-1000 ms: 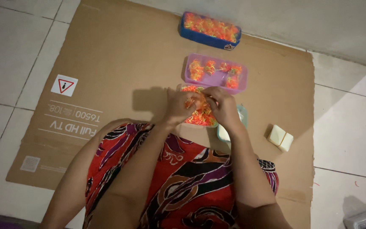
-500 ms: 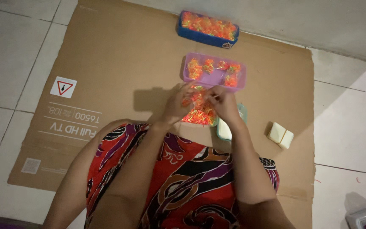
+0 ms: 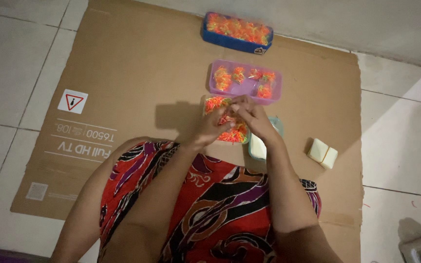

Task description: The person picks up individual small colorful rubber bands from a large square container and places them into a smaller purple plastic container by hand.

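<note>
Both hands meet over a clear tray (image 3: 209, 101) heaped with small orange, yellow and green rubber bands. My left hand (image 3: 211, 127) and my right hand (image 3: 252, 119) pinch a small bunch of these bands between their fingertips, just above the heap. Beyond the tray lies a purple box (image 3: 245, 88) holding several tied clumps of bands. Farther off stands a blue box (image 3: 235, 32) full of loose bands. The hands hide most of the clear tray.
All of it sits on a flattened brown cardboard sheet (image 3: 123, 73) on white floor tiles. A pale teal lid (image 3: 258, 148) lies under my right wrist. A cream packet with a band around it (image 3: 322, 153) lies to the right. My patterned red lap fills the foreground.
The hands have drawn closer together and shifted slightly right over the heap, uncovering the tray's left corner. The view has drifted a little.
</note>
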